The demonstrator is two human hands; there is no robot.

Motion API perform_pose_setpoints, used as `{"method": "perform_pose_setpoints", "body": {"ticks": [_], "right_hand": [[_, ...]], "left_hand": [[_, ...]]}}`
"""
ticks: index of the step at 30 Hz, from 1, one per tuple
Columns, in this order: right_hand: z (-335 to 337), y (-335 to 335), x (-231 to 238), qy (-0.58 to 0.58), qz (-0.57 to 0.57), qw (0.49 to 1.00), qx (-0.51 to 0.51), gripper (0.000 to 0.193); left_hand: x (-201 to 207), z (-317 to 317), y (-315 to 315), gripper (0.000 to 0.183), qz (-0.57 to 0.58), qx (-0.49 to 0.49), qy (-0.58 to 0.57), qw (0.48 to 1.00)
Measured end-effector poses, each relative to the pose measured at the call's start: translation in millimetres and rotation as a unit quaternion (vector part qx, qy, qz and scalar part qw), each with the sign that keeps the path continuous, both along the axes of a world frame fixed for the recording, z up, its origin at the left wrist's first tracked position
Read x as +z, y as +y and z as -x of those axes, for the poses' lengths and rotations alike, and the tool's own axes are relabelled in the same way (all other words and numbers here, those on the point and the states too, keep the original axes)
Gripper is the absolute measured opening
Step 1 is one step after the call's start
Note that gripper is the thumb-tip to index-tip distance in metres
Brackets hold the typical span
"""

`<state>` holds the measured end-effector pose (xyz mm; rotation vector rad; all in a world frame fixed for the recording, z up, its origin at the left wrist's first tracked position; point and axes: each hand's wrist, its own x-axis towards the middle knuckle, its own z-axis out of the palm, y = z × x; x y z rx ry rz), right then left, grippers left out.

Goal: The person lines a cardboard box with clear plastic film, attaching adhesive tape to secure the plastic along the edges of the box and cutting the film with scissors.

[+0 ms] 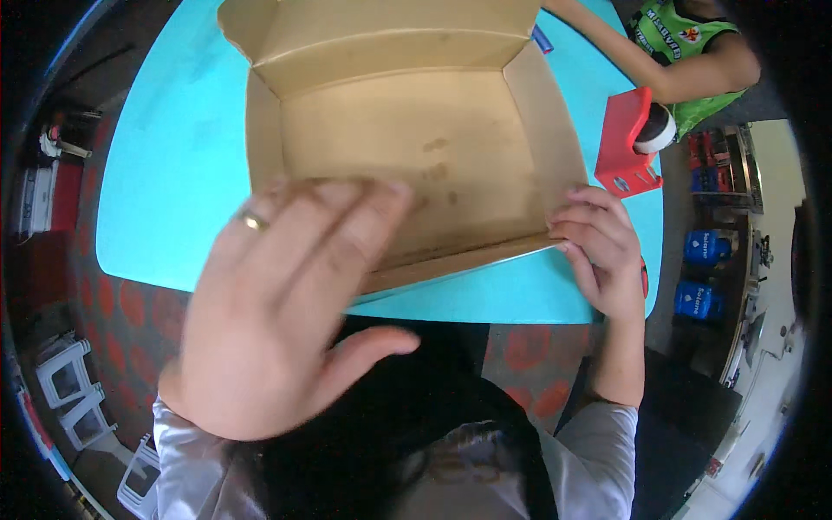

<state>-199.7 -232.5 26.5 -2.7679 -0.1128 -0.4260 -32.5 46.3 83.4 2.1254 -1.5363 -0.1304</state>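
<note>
A brown cardboard box (347,121) lies opened up on the turquoise table in front of me, its lid (381,26) folded back at the far side. A few dark stains mark its bottom. My left hand (277,303) is raised over the near left part of the box, fingers stretched out, a ring on one of them; nothing is in it. The hand hides the box's near left corner. At the near right corner, my right hand (598,243) grips the box wall between thumb and fingers.
A red tape dispenser (617,143) with a tape roll (656,130) stands right of the box. Another person's arm (607,43) rests on the far right of the turquoise table (165,173). A blue object (542,39) lies by the lid. Something red (644,279) shows behind my right wrist.
</note>
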Motion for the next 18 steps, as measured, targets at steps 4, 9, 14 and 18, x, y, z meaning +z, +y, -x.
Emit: {"method": "perform_pose_setpoints", "body": {"ticks": [4, 9, 14, 18], "right_hand": [[-4.0, 0.7, 2.8, 0.005, -0.004, 1.000, 0.014, 0.016], [-1.4, -2.8, -1.7, -0.002, 0.003, 1.000, 0.013, 0.018], [-3.0, -1.8, -1.2, -0.013, 0.019, 1.000, 0.021, 0.017], [-4.8, -0.4, -0.1, -0.024, 0.018, 0.999, 0.026, 0.016]], "left_hand": [[-35.0, 31.0, -15.6, 0.052, 0.106, -0.067, -0.094, 0.988], [-57.5, 33.8, -30.2, 0.046, 0.062, -0.073, -0.121, 0.988], [-52.4, 29.2, -17.5, 0.038, -0.003, -0.059, -0.077, 0.995], [-60.9, 22.7, -9.9, 0.040, 0.067, -0.045, -0.081, 0.994]]}}
